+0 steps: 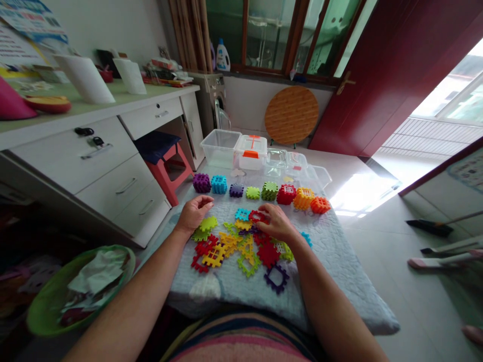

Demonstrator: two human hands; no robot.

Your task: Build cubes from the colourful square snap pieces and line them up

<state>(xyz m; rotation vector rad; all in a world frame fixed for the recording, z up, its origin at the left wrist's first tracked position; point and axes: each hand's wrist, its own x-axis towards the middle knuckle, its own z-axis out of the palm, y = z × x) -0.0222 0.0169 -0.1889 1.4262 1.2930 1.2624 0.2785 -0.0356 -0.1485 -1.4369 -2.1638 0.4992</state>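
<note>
My left hand hovers at the left side of a loose heap of plastic interlocking tiles, its fingers curled in with nothing visible in them. Just beside it lie light green tiles. At the heap's far edge, my right hand has its thumb and fingers on a red tile with an open middle. A light blue tile lies left of that one. Nearer me are yellow tiles, a solid red tile and a dark purple frame tile.
Beyond the heap, sorted stacks run in a row, from a purple stack to an orange stack. Behind them stand a clear open bin and a lidded box. A red stool and green basket flank the left side.
</note>
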